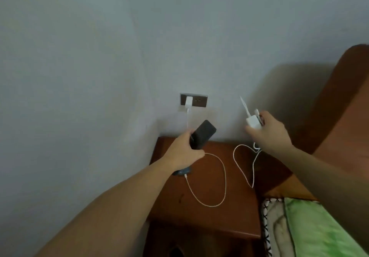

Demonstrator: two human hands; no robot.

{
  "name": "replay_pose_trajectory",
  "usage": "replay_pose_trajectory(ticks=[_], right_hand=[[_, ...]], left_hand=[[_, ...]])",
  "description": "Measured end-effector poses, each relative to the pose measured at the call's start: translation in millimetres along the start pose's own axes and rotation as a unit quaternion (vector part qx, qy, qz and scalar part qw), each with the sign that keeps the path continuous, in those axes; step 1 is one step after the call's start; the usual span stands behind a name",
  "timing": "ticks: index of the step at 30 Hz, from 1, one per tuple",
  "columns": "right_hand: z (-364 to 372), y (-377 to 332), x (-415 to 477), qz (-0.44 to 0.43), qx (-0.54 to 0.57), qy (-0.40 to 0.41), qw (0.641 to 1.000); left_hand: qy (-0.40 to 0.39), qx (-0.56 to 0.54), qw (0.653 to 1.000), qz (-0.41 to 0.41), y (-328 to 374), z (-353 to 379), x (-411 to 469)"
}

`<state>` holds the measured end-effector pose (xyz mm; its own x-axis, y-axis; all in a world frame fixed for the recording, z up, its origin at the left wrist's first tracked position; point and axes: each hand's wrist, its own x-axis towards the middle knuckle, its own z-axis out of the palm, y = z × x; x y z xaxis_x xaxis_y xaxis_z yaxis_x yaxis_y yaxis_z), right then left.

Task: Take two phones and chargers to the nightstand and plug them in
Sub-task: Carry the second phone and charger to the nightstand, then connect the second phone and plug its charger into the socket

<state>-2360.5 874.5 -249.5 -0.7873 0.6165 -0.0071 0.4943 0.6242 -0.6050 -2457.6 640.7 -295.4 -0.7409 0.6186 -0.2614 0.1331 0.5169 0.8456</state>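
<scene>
My left hand grips a black phone tilted up over the back left of the wooden nightstand. A second, bluish phone lies partly hidden under my left wrist, with a white cable looping from it across the nightstand. One white charger sits plugged into the left side of the wall outlet. My right hand holds a second white charger in the air to the right of the outlet, and its cable hangs down to the nightstand.
A wooden headboard rises at the right. A bed with a green cover and a patterned pillow edge lies at the lower right. The pale wall fills the upper view.
</scene>
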Motion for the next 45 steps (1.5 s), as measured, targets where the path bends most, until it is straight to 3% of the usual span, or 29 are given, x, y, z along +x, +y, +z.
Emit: replay_pose_trajectory(ticks=[11,22,28,37,41,45], right_hand=[[214.4,119.4,-21.5,0.066,-0.038,-0.179,0.981],[351.0,157.0,-30.7,0.022,-0.125,-0.211,0.969],[365.0,160.9,-41.1,-0.03,-0.137,-0.223,0.965],[333.9,162.5,-37.5,0.002,-0.064,-0.176,0.982],[292.5,151.1,-26.1,0.012,-0.094,-0.163,0.982],[232.7,127.2,-11.7,-0.013,0.03,-0.211,0.977]], left_hand=[[-0.02,0.026,0.997,-0.065,-118.5,55.5,29.5],[-0.001,0.059,0.993,-0.105,-231.3,95.5,50.2],[-0.005,0.054,0.993,-0.109,-262.1,101.1,47.9],[0.003,0.045,0.993,-0.112,-269.7,98.4,47.1],[0.021,0.068,0.995,-0.068,-256.7,92.4,51.7],[0.045,0.093,0.995,0.005,-240.4,89.5,54.3]])
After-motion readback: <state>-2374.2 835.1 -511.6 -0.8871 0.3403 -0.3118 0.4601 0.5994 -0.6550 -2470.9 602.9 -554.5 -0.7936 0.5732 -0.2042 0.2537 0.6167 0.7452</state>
